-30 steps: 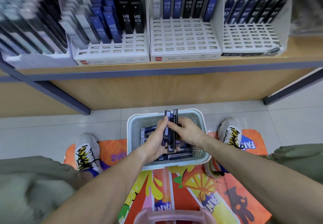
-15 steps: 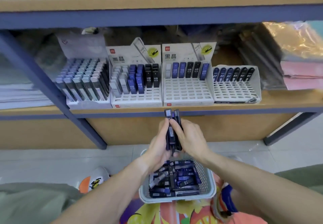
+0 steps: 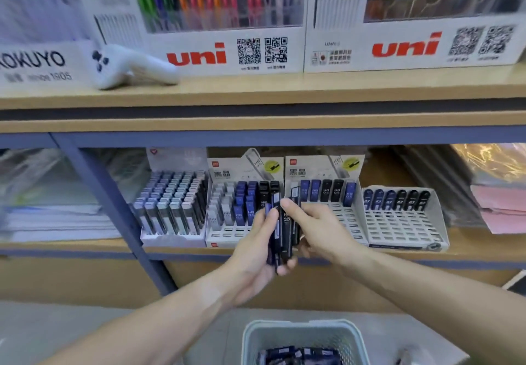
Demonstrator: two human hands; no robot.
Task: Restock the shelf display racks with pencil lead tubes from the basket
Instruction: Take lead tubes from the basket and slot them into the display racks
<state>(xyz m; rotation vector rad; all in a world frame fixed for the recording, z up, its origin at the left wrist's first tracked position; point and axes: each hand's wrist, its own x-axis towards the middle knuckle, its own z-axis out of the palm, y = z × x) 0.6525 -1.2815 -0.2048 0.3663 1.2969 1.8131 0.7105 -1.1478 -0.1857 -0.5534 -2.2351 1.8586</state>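
Note:
My left hand (image 3: 256, 248) grips a bunch of dark blue and black pencil lead tubes (image 3: 280, 231), held upright in front of the lower shelf. My right hand (image 3: 318, 229) pinches one tube of the bunch at its top with thumb and forefinger. Behind the hands stand white display racks: a full one (image 3: 173, 236) at left, a half-filled one (image 3: 225, 235), a rack with one back row of tubes (image 3: 353, 222), and a rightmost rack (image 3: 404, 231) also with one back row. The pale basket (image 3: 301, 333) with more tubes sits on the floor below.
A blue shelf post (image 3: 113, 211) slants down left of the racks. The upper shelf board (image 3: 256, 91) carries uni pen boxes (image 3: 227, 51) and a white device (image 3: 128, 66). Stacked paper lies at left (image 3: 51, 216), pink folders at right (image 3: 501, 208).
Both hands rose with the bunch of tubes from the basket up to the racks. The view tilted upward, so the basket dropped to the bottom edge and the upper shelf appeared.

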